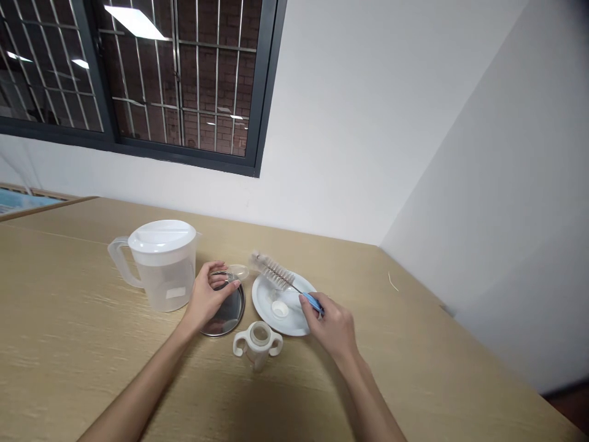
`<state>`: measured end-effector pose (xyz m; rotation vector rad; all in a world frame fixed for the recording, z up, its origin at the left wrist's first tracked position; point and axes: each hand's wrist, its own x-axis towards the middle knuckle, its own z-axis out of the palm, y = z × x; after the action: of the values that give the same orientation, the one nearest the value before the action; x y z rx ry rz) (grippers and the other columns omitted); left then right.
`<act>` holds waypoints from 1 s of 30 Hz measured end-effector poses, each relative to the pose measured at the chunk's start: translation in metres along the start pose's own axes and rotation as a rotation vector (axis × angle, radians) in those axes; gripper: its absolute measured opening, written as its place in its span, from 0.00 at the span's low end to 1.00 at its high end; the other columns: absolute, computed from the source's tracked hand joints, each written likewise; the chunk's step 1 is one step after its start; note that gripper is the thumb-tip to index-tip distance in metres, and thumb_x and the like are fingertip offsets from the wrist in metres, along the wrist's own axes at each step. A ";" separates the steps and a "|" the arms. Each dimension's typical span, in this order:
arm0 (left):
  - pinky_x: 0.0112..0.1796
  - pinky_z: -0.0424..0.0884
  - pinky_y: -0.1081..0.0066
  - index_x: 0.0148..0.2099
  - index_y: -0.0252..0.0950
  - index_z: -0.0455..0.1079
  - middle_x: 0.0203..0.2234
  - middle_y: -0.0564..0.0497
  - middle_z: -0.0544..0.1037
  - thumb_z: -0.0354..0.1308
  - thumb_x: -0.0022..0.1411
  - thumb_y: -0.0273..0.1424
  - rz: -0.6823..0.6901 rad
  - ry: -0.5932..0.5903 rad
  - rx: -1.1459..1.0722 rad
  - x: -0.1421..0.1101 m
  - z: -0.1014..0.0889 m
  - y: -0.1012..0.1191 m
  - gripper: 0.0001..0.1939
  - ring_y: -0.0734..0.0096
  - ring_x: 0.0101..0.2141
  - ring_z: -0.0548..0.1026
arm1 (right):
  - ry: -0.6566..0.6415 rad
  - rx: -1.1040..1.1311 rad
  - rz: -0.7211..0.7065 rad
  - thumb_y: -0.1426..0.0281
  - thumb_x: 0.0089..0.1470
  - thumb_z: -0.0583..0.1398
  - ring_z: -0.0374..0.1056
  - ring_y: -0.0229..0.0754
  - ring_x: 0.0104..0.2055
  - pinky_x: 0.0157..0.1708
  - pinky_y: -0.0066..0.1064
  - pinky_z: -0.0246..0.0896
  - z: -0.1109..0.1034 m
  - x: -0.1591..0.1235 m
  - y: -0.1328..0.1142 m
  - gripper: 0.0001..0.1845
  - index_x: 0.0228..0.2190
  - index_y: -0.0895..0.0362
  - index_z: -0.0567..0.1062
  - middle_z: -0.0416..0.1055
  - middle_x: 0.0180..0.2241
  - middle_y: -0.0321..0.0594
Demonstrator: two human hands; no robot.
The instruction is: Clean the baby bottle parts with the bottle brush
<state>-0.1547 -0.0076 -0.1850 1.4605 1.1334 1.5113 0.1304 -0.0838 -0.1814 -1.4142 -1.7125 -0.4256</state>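
My left hand (209,293) is closed with thumb and fingers around the edge of a clear plastic cap (239,271), above a round shiny metal tray (230,316). In my right hand (332,322) is a bottle brush (276,272), gripped by its blue handle. Its bristles point up and left, over a white plate (294,325). On that plate lie a white ring (280,309) and a clear piece I cannot make out well. Between my forearms a baby bottle (258,350) with two white handles stands upright, its mouth uncovered.
A translucent pitcher (163,270) with a white lid stands left of the metal tray. Everything rests on a wooden table (294,405) against a white wall. A thin pale strip (392,281) lies at the right. Behind is a barred window (184,80).
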 end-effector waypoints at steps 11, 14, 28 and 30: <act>0.45 0.76 0.58 0.51 0.37 0.63 0.49 0.41 0.74 0.72 0.45 0.41 -0.037 -0.009 -0.013 -0.002 0.001 0.007 0.34 0.65 0.40 0.78 | -0.045 0.039 -0.056 0.60 0.62 0.56 0.63 0.33 0.20 0.25 0.24 0.53 -0.001 -0.001 -0.003 0.16 0.32 0.58 0.78 0.71 0.20 0.35; 0.45 0.76 0.58 0.52 0.37 0.64 0.50 0.41 0.74 0.72 0.45 0.41 -0.037 -0.012 -0.017 -0.003 0.001 0.005 0.34 0.65 0.39 0.79 | -0.043 0.018 -0.037 0.59 0.62 0.56 0.64 0.34 0.20 0.25 0.25 0.53 -0.002 0.000 -0.003 0.17 0.31 0.58 0.78 0.72 0.20 0.36; 0.41 0.76 0.60 0.52 0.37 0.64 0.50 0.41 0.74 0.70 0.48 0.42 -0.017 -0.007 0.051 -0.005 0.004 0.007 0.32 0.66 0.34 0.79 | -0.036 0.015 -0.025 0.59 0.61 0.56 0.66 0.34 0.21 0.26 0.25 0.53 0.001 -0.001 -0.001 0.17 0.32 0.57 0.78 0.73 0.21 0.36; 0.40 0.76 0.61 0.52 0.37 0.64 0.49 0.41 0.75 0.70 0.48 0.42 -0.017 -0.003 0.051 -0.005 0.004 0.007 0.32 0.66 0.34 0.79 | -0.027 0.015 -0.023 0.59 0.61 0.56 0.65 0.34 0.21 0.25 0.25 0.53 0.000 -0.001 -0.001 0.17 0.32 0.57 0.78 0.73 0.21 0.36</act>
<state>-0.1501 -0.0137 -0.1805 1.4827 1.1874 1.4784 0.1294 -0.0843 -0.1820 -1.3970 -1.7520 -0.4074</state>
